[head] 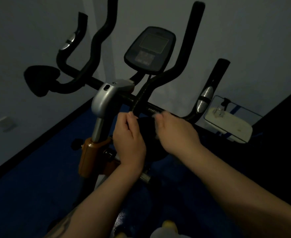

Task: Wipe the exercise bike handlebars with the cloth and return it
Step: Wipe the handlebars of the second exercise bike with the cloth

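A: What could go wrong from here?

B: The room is dim and the cloth (145, 134) is dark, so I judge patches of the handlebars (151, 109) could be missed. The console (149, 48) has a thin cable running down right by the crossbar; a careless sweep could snag it. And the cloth is bunched, so a loose pinch might let it drop onto the blue floor (38, 194).

A: Where does the cloth sit against the fingers?

B: Between both hands, just under the crossbar. The left hand (129, 141) has its fingers curled, pinching the cloth's left edge near the bar. The right hand (175, 133) is blurred; its fingers look curled over the cloth's right side, thumb tucked against it, knuckles close to the bar.

A: Is the cloth on the bar yet?

B: Its upper edge seems to touch the bar, though the darkness makes it hard to tell
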